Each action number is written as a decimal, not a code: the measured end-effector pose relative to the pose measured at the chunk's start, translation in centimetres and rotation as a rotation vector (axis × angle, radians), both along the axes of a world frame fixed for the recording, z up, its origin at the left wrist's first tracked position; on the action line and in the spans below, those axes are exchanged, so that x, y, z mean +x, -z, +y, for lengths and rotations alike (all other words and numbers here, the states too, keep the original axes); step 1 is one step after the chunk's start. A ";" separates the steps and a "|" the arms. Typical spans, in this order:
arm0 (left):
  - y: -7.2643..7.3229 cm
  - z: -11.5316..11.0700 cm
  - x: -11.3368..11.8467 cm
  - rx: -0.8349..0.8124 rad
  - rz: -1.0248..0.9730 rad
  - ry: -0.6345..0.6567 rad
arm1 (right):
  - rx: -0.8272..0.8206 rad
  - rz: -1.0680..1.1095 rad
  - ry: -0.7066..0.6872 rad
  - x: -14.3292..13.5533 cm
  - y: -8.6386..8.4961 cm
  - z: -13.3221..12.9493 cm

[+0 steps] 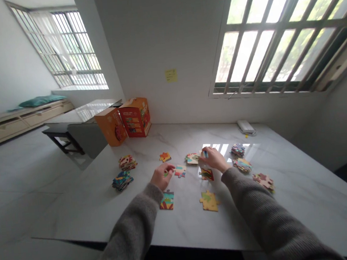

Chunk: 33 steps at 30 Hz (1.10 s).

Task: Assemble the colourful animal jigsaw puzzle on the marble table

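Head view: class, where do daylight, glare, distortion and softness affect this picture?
In the head view, daylight washes out the large barred window; striped glare lies on the tabletop by the right hand; wide-angle distortion seems to stretch the edges; writing on the yellow note is too soft to read.

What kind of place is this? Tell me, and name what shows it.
Probably a room in a home: there is a low drawer bench with a green cushion, a light curtain at the far window, and jigsaw pieces spread on a marble-look table.
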<state>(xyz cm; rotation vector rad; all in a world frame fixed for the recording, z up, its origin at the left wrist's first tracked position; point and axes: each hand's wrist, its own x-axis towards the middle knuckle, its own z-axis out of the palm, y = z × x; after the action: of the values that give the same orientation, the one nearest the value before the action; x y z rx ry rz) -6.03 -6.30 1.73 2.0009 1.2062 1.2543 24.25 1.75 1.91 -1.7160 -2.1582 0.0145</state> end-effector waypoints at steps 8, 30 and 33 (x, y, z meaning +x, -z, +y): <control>0.6 0.0 -0.2 0.047 0.039 -0.016 | 0.011 -0.016 -0.066 -0.3 0.3 -0.5; 0.8 0.2 0.2 -0.024 0.004 -0.009 | 0.096 -0.067 -0.305 -3.9 -2.0 -1.7; 0.9 0.3 0.3 -0.117 -0.081 0.020 | 0.103 0.154 -0.325 -5.3 -2.4 -3.0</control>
<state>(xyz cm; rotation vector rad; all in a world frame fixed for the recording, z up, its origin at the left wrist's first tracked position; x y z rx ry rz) -5.75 -5.99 0.85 1.8567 1.1900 1.2148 18.94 -1.25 4.33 -1.2519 -2.2536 0.1161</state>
